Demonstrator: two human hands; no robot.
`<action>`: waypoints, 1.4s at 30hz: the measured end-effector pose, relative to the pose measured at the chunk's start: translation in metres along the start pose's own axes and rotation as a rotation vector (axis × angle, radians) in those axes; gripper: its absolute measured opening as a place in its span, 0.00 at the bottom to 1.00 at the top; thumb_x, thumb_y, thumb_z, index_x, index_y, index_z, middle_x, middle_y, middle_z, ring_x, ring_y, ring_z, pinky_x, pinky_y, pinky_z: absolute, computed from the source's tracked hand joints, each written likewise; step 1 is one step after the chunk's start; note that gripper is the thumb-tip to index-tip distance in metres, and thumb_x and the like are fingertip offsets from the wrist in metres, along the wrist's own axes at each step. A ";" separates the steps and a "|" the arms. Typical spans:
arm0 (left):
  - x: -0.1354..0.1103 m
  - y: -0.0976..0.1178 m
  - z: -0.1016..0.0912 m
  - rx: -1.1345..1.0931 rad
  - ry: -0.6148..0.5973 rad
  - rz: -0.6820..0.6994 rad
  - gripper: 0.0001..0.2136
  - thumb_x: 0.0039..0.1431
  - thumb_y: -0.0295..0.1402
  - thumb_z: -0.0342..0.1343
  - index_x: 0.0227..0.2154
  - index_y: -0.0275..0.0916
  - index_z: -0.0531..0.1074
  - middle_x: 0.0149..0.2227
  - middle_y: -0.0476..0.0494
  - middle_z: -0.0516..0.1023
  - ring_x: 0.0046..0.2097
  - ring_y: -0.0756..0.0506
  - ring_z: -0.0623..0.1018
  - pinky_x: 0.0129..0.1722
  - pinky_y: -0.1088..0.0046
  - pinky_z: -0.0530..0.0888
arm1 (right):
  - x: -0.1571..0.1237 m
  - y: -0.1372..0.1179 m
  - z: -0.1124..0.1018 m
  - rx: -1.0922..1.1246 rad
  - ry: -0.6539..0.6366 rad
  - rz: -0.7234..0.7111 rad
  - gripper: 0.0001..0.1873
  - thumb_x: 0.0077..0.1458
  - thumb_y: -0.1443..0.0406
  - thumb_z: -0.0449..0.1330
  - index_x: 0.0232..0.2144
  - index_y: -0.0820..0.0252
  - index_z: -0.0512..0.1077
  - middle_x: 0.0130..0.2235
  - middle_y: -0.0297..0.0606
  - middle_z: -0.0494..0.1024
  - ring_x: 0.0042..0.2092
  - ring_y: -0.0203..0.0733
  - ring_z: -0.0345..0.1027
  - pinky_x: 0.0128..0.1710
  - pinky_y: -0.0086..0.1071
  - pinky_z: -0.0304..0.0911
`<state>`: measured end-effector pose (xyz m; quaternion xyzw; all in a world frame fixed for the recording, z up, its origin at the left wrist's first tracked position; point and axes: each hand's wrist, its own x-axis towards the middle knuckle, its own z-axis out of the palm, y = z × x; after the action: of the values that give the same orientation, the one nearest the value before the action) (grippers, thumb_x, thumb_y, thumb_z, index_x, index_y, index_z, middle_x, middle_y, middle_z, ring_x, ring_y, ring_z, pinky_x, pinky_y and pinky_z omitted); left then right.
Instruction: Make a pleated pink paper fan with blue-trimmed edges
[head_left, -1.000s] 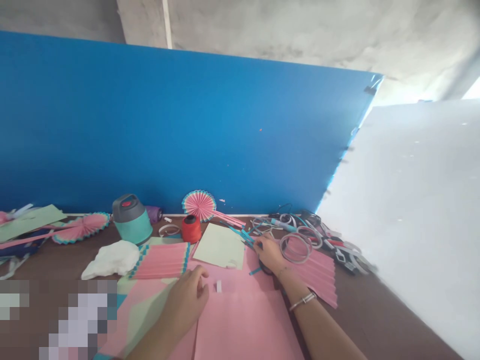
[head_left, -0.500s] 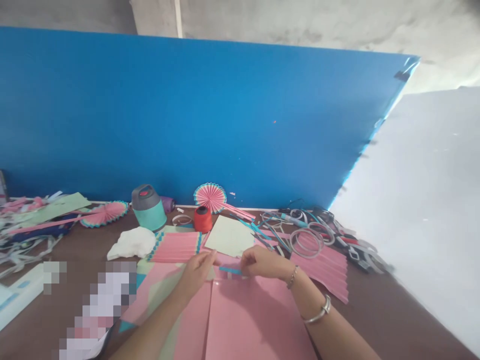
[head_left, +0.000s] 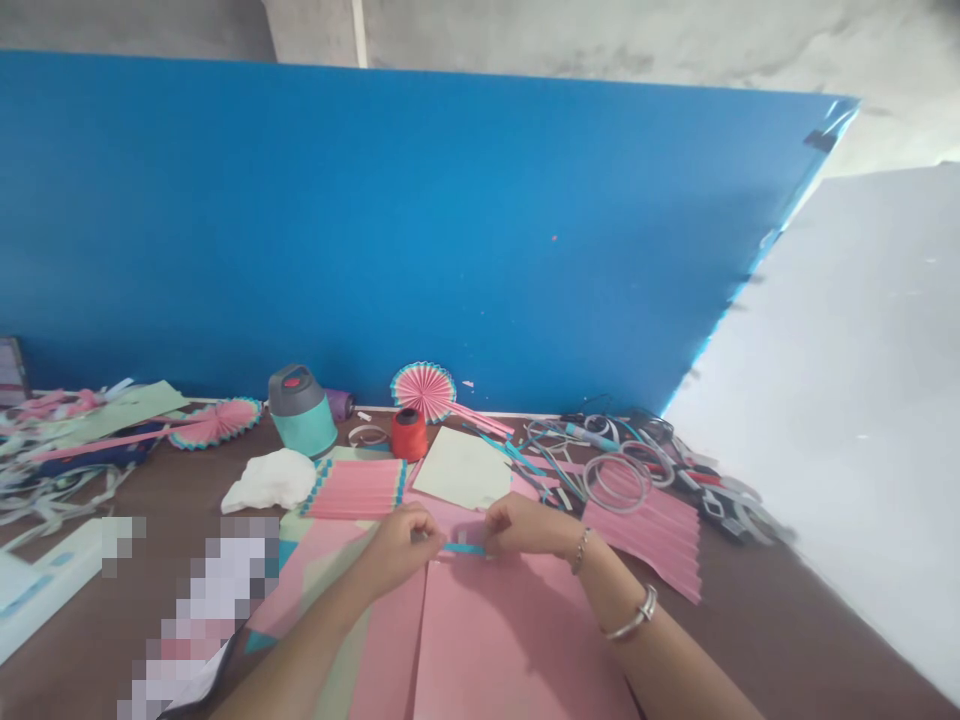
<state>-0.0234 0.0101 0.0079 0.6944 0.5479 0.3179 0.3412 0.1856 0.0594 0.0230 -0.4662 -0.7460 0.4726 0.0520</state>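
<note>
A narrow blue paper strip (head_left: pixel 464 548) spans the gap between my two hands, over the top edge of a large pink paper sheet (head_left: pixel 517 640). My left hand (head_left: pixel 409 545) pinches the strip's left end. At the other end, my right hand (head_left: pixel 521 525) has its fingers closed on the strip, with the fingertips partly hidden. Just beyond my hands lies a pale cream paper square (head_left: pixel 461 465). Left of it rests a pleated pink paper piece (head_left: pixel 358 488) with blue and cream edging.
A red thread spool (head_left: pixel 409 436), a teal jar (head_left: pixel 304 420) and white cloth-like wad (head_left: pixel 270 480) stand behind. Paper fans (head_left: pixel 424 390) lean near the blue panel (head_left: pixel 450 220). Bangles (head_left: pixel 616 484), paper strips and pleated pink paper (head_left: pixel 649 530) lie right. A blurred-out object (head_left: pixel 202 610) lies left.
My left hand has moved slightly right and closed on the blue strip's left end, which was free before. My right hand stays on its end. The view has shifted a little.
</note>
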 end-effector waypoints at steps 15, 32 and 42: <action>0.002 0.000 -0.008 0.019 0.055 0.008 0.10 0.49 0.37 0.49 0.18 0.39 0.64 0.25 0.48 0.68 0.32 0.46 0.69 0.35 0.72 0.65 | -0.012 0.008 -0.036 -0.529 0.776 -0.026 0.15 0.47 0.73 0.53 0.35 0.59 0.76 0.49 0.44 0.72 0.52 0.51 0.60 0.49 0.42 0.55; 0.002 -0.012 -0.002 0.116 -0.004 -0.001 0.07 0.48 0.33 0.50 0.18 0.38 0.66 0.25 0.49 0.70 0.33 0.46 0.70 0.34 0.73 0.65 | 0.001 0.004 0.003 0.009 0.050 -0.022 0.08 0.35 0.73 0.54 0.20 0.66 0.74 0.18 0.29 0.67 0.23 0.30 0.57 0.23 0.23 0.51; -0.004 -0.004 0.000 0.254 -0.036 0.020 0.07 0.48 0.28 0.47 0.17 0.38 0.63 0.24 0.49 0.69 0.32 0.47 0.69 0.31 0.74 0.64 | -0.001 -0.006 0.012 -0.239 0.099 0.084 0.20 0.33 0.74 0.56 0.35 0.63 0.71 0.31 0.34 0.72 0.30 0.33 0.62 0.25 0.23 0.51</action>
<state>-0.0266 0.0069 0.0048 0.7432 0.5705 0.2369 0.2570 0.1763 0.0505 0.0210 -0.5229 -0.7733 0.3584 0.0129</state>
